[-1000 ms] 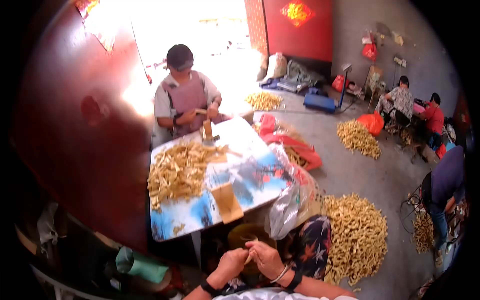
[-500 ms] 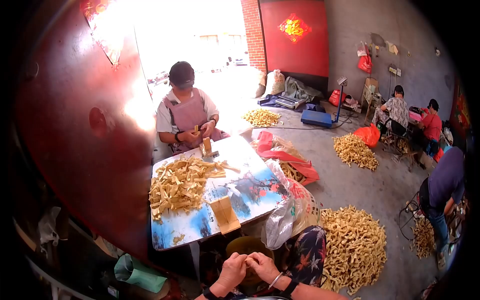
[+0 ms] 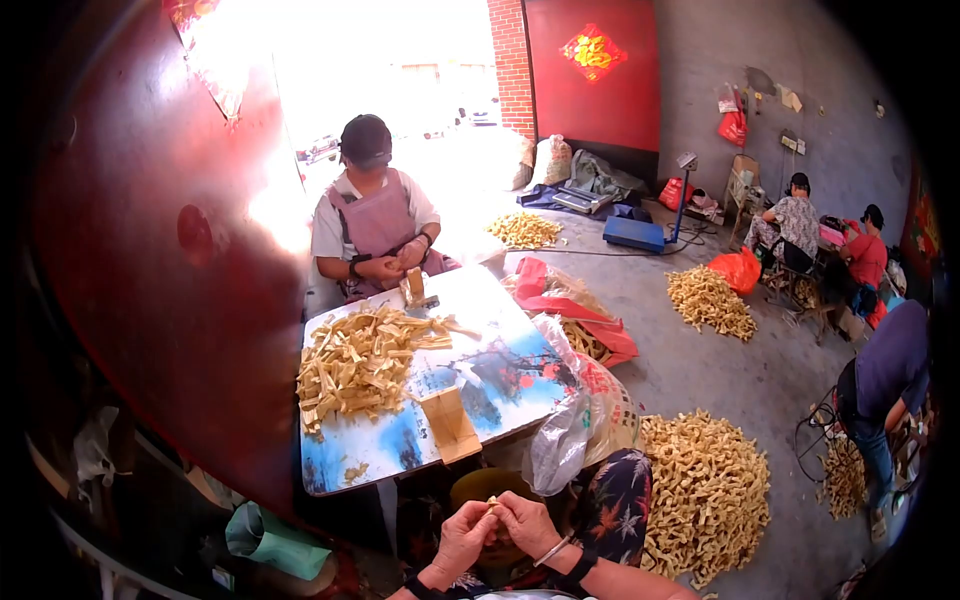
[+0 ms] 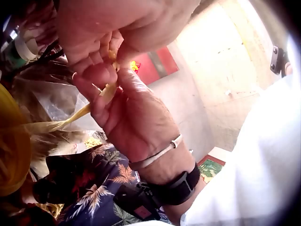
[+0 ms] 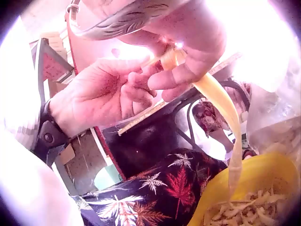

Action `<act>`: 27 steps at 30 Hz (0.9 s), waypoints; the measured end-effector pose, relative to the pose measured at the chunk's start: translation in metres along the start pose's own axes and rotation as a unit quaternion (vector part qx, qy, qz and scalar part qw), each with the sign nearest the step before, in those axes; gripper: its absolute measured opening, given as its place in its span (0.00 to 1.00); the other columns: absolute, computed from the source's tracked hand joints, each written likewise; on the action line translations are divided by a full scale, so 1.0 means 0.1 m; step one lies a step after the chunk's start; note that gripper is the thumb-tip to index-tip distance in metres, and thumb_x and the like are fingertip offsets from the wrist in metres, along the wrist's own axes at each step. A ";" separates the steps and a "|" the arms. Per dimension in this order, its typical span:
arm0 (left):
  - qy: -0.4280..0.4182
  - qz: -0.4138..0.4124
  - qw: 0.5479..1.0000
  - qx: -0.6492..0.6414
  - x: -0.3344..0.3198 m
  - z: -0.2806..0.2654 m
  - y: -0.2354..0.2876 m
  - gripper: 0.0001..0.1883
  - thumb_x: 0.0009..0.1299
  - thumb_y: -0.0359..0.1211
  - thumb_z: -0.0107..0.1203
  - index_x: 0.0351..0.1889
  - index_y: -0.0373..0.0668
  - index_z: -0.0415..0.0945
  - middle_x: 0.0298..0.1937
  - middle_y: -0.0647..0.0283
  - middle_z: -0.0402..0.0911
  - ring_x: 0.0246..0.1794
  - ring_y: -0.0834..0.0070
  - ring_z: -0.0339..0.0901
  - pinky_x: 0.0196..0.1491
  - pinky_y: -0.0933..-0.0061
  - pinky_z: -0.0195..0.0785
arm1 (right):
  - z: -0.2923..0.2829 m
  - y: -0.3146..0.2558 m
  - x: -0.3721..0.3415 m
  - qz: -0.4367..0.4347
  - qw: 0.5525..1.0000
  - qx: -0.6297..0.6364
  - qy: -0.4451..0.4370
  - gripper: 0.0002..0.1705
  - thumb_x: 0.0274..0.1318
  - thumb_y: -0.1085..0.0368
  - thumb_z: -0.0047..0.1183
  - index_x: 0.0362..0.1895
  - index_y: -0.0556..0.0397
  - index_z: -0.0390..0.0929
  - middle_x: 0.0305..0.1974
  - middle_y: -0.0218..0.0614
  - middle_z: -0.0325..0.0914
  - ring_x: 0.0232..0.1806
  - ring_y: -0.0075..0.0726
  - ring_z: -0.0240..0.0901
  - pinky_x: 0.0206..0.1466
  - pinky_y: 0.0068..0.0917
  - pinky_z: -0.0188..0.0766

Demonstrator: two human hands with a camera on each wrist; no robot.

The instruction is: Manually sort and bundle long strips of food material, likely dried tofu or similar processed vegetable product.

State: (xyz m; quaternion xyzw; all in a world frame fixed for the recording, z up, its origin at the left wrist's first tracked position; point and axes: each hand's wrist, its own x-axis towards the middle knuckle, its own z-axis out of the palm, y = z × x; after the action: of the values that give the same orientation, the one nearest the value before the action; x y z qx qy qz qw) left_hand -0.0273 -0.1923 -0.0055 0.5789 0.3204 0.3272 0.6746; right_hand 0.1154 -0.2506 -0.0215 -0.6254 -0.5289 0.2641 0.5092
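Observation:
A long, flat yellowish strip [image 5: 225, 103] runs through both hands, and its loose end hangs down from the right hand. My left hand [image 3: 465, 537] pinches one part of it at the fingertips. Close against it, my right hand [image 3: 530, 525] grips the strip with curled fingers, a bracelet on that wrist. In the right wrist view the strip forms a fold or loop between the fingers, partly hidden by them. Below the hands a yellow bucket [image 5: 212, 190] contains several pale strips, and the strip's tail reaches its mouth.
Ahead stands a painted table [image 3: 515, 375] with a heap of strips [image 3: 355, 370] and a wooden stand [image 3: 450, 425] at its near edge. Another person [image 3: 375, 215] sits across it. A large pile of knotted pieces [image 3: 705, 495] lies on the floor at right, beside a plastic bag [image 3: 560, 440].
Both hands stay together over the bucket, working the strip; the piece between them now shows at the fingertips. The person opposite has brought their hands together. The head view has shifted slightly.

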 end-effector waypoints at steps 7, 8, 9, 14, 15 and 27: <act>0.058 0.046 0.966 0.247 0.17 -0.37 0.08 0.05 0.68 0.25 0.58 0.40 0.35 0.79 0.32 0.58 0.83 0.31 0.74 0.81 0.37 0.77 0.73 | -0.13 -0.16 -0.02 -0.054 0.984 -0.161 -0.045 0.08 0.65 0.63 0.52 0.35 0.54 0.75 0.23 0.43 0.77 0.25 0.51 0.77 0.30 0.34 0.72; 0.049 0.003 0.996 0.074 0.20 -0.37 0.06 0.07 0.68 0.25 0.58 0.42 0.35 0.78 0.35 0.59 0.83 0.34 0.74 0.81 0.40 0.76 0.73 | -0.11 -0.17 -0.01 -0.037 0.992 -0.118 -0.027 0.08 0.65 0.64 0.51 0.35 0.54 0.75 0.22 0.43 0.76 0.25 0.49 0.77 0.29 0.34 0.72; 0.038 -0.042 0.993 -0.103 0.22 -0.33 0.05 0.09 0.68 0.25 0.58 0.45 0.35 0.77 0.39 0.59 0.82 0.36 0.73 0.80 0.42 0.76 0.73 | -0.09 -0.21 0.00 -0.018 0.997 -0.075 -0.008 0.08 0.65 0.65 0.51 0.34 0.54 0.75 0.21 0.43 0.76 0.24 0.48 0.77 0.28 0.34 0.72; -0.009 -0.084 0.951 -0.297 0.14 -0.06 -0.06 0.13 0.73 0.30 0.55 0.54 0.38 0.73 0.49 0.66 0.78 0.48 0.78 0.77 0.52 0.75 0.71 | 0.18 -0.19 0.02 -0.085 0.989 -0.079 0.091 0.05 0.61 0.67 0.52 0.35 0.56 0.74 0.29 0.51 0.74 0.33 0.60 0.74 0.34 0.47 0.70; -0.009 -0.047 0.966 -0.256 0.17 -0.08 -0.13 0.12 0.73 0.30 0.55 0.53 0.39 0.74 0.47 0.67 0.79 0.47 0.78 0.77 0.50 0.77 0.70 | 0.20 -0.19 -0.01 -0.082 0.990 -0.088 0.074 0.05 0.60 0.68 0.52 0.37 0.56 0.75 0.30 0.50 0.74 0.33 0.59 0.74 0.36 0.47 0.71; -0.031 -0.049 0.997 -0.059 0.05 -0.22 -0.13 0.12 0.72 0.31 0.58 0.51 0.37 0.78 0.34 0.71 0.79 0.29 0.87 0.72 0.35 0.85 0.66 | 0.09 -0.04 0.28 0.002 0.997 -0.075 0.036 0.12 0.66 0.59 0.50 0.42 0.55 0.77 0.27 0.46 0.80 0.30 0.49 0.79 0.32 0.36 0.73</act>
State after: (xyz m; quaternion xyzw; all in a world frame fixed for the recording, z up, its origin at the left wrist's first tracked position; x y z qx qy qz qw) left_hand -0.0413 -0.1772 -0.0212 0.5315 0.3070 0.2942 0.7326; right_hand 0.1148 -0.2217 -0.0149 -0.6720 -0.5275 0.2015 0.4791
